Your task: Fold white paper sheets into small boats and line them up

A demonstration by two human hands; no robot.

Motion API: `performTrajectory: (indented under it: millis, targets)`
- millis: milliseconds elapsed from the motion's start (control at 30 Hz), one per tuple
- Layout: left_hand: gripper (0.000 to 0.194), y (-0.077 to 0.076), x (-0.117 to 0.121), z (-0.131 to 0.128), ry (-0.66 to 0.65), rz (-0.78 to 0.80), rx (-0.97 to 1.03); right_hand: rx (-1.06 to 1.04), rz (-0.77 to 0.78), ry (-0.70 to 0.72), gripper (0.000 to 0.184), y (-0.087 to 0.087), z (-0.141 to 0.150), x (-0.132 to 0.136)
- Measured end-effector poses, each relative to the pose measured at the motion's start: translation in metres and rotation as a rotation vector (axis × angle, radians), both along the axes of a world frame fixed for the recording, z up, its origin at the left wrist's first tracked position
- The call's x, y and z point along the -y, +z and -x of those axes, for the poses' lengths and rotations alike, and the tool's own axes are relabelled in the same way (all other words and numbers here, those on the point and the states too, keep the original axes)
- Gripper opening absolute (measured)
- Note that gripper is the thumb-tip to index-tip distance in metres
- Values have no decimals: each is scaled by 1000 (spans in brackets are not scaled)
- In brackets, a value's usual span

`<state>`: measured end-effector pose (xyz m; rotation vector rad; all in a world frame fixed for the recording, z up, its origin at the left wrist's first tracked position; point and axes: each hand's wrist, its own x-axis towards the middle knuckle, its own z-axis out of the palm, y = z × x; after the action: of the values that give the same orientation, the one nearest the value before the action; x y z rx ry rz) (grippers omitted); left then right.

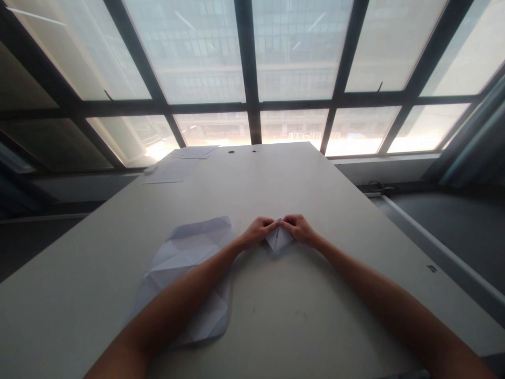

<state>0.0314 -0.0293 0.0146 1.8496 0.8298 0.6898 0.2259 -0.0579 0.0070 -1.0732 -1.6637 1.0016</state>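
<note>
A small folded white paper (277, 241) is held between both hands just above or on the white table. It comes to a point toward me, and a dark slit runs down its middle. My left hand (258, 231) pinches its upper left edge. On the upper right edge, my right hand (300, 229) grips it with thumb and fingers, close to the left hand's fingertips. Under my left forearm lies a larger creased white sheet (181, 263), with fold lines across it and one raised far edge. The fingers cover the top of the folded paper.
The long white table (272, 184) reaches toward the windows. Flat white sheets (169, 170) lie at its far left corner. Two small dark spots mark the far end, and a small dark label (432, 268) is near the right edge. A curtain (469, 142) hangs at right.
</note>
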Motion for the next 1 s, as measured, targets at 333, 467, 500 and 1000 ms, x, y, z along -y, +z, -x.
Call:
performTrajectory:
  millis: [333, 467, 500, 1000]
  targets:
    - [54, 4, 6, 0, 173, 105, 102, -81, 25, -87, 37, 6, 1, 3]
    - [53, 0, 2, 0, 310, 201, 242, -137, 18, -184, 34, 1, -3, -2]
    - [53, 0, 0, 0, 348, 223, 292, -151, 13, -217, 34, 0, -4, -4]
    - [43, -13, -23, 6, 585, 441, 796, -281, -62, -516, 34, -7, -11, -13]
